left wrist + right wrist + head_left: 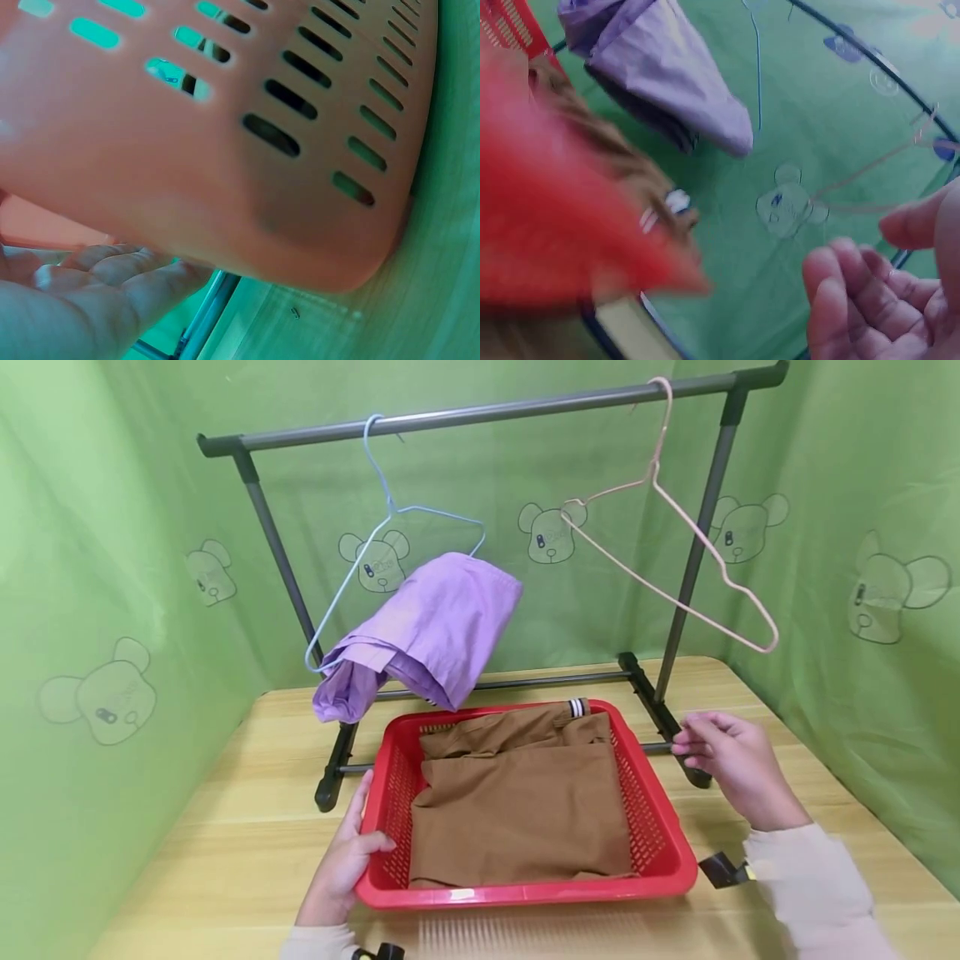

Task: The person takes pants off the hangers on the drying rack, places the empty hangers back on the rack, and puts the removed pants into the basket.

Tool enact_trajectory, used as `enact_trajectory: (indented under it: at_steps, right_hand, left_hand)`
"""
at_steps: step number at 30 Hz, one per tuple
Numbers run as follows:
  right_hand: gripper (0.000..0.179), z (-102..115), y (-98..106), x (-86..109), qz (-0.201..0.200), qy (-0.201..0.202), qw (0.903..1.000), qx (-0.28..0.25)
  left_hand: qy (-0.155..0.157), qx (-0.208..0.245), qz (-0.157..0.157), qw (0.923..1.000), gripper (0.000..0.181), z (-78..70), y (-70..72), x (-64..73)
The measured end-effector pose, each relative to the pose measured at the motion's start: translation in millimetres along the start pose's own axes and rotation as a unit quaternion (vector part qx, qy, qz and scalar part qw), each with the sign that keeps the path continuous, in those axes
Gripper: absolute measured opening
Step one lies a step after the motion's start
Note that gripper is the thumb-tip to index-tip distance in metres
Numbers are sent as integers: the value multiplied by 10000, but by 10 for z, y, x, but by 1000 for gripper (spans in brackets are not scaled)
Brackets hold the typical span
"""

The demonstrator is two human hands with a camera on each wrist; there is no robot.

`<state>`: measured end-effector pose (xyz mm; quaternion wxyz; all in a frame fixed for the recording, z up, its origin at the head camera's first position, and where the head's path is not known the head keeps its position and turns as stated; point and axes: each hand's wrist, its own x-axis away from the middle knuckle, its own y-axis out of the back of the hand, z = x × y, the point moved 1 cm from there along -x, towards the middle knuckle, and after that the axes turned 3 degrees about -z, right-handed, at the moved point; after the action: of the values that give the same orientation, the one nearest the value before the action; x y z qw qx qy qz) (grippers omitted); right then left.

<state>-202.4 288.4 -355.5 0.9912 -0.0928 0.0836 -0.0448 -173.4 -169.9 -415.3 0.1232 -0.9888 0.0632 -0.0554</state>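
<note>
My left hand (347,853) grips the left rim of a red plastic basket (525,894), thumb over the edge and fingers along the outside. Folded brown clothing (517,814) with a white-striped band lies in the basket. In the left wrist view, the slotted basket wall (150,172) rises beside the fingers. To the right of the basket, my right hand (729,766) is raised with its fingers loosely bent, holding nothing. The right wrist view shows the same hand (877,307) with a gap between thumb and fingers.
Behind the basket stands a dark metal rack (487,413). A purple garment (450,618) hangs folded over a blue hanger (390,510) at left; a pink hanger (660,477) hangs bare at right. Green curtains (112,568) surround the wooden table (225,860).
</note>
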Motion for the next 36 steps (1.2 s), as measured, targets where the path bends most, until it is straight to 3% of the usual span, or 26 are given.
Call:
enact_trajectory:
  at_steps: [4,9,12,15,21,30,36]
  right_hand:
    - [11,-151,55,29,418,-175,9974,-554]
    - [16,-297,-29,41,981,412,9888,-1046]
    - [23,-357,-111,38,1237,756,9843,-1004]
    - [29,-422,-170,54,1378,825,9846,-690]
    - [44,-555,-195,133,1215,479,9913,154]
    - [58,-636,-207,149,1053,-139,9943,15]
    - [60,-664,-190,158,1049,-162,9943,-63]
  left_hand:
    - [16,18,-22,10000,105,-1,-4,-3]
    - [-4,23,5,10000,104,-22,-1,-17]
    - [-8,52,17,10000,104,-40,3,-32]
    - [-17,83,22,10000,104,-55,5,-45]
    - [-12,89,36,10000,104,-36,-2,-26]
    - [-33,216,30,9998,102,-22,-11,-19]
    - [-83,227,1,9997,100,-2,-12,-31]
